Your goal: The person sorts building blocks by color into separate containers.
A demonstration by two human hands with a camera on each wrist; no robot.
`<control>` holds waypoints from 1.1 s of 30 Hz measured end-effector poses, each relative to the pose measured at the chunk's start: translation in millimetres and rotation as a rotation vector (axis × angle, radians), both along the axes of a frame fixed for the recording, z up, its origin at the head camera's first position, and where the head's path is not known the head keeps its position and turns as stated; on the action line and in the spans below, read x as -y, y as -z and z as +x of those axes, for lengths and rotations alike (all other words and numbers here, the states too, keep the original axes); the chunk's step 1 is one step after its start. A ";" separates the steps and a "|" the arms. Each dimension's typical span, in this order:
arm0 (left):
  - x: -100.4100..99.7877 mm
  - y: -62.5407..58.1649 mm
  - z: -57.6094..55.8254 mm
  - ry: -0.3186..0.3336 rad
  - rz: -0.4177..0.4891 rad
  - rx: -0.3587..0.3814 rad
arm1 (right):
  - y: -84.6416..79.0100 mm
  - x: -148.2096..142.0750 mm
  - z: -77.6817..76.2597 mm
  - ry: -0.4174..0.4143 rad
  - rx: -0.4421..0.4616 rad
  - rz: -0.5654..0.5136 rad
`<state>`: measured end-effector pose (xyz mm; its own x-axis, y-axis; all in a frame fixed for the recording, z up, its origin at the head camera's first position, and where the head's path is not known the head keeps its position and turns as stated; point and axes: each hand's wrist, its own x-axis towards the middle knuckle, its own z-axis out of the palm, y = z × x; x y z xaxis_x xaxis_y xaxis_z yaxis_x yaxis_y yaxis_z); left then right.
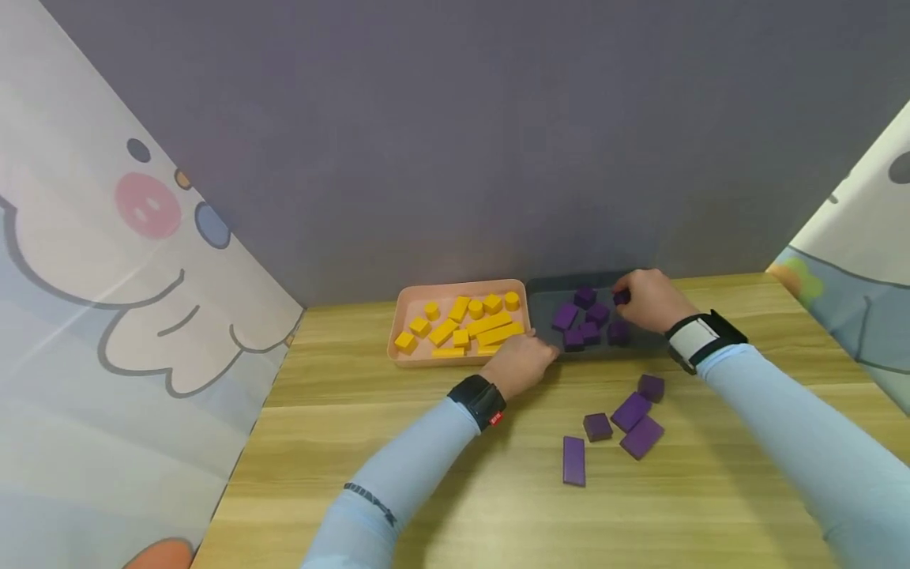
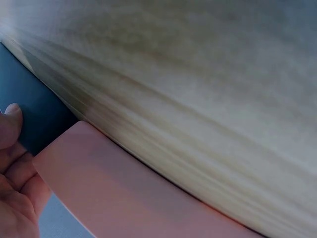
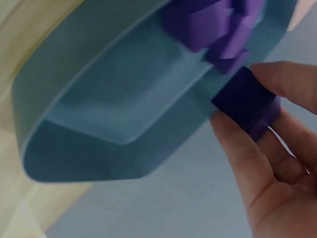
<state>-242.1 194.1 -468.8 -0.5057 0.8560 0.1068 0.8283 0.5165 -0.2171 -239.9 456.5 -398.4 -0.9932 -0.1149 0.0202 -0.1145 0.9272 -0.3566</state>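
Note:
My right hand (image 1: 656, 302) pinches a purple block (image 3: 246, 101) between thumb and fingers, over the far right part of the dark blue-grey tray (image 1: 543, 304). Several purple blocks (image 1: 565, 316) lie inside that tray. At the near left corner of the same tray, my left hand (image 1: 522, 365) grips its rim, the thumb (image 2: 12, 119) lying against the wall in the left wrist view. Part of this hand overlaps the corner of the pink tray (image 2: 114, 183).
Several yellow blocks (image 1: 442, 332) lie in the pink tray, set against the dark one. On the wooden table (image 1: 341, 442), in front of the dark tray, are more purple pieces, including a long flat block (image 1: 573, 461) and a cube (image 1: 597, 427). A grey wall (image 1: 469, 142) rises behind.

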 end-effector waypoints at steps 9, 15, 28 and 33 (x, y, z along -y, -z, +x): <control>3.6 1.2 4.7 -0.016 -0.001 0.029 | 26.5 -7.4 -17.8 0.062 -0.017 0.012; 1.7 -1.1 5.5 -0.013 -0.018 0.020 | 33.4 -12.7 -20.5 0.088 -0.008 0.042; -2.7 -1.5 2.4 -0.022 -0.032 0.019 | 37.3 -17.0 -24.2 0.103 0.015 0.045; -3.2 -1.1 2.5 -0.024 -0.047 0.016 | 39.0 -15.4 -24.1 0.109 0.024 0.048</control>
<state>-239.6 197.3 -467.7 -0.5277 0.8474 0.0587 0.8193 0.5260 -0.2281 -264.0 472.0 -437.4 -1.0000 -0.0070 -0.0070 -0.0045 0.9499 -0.3125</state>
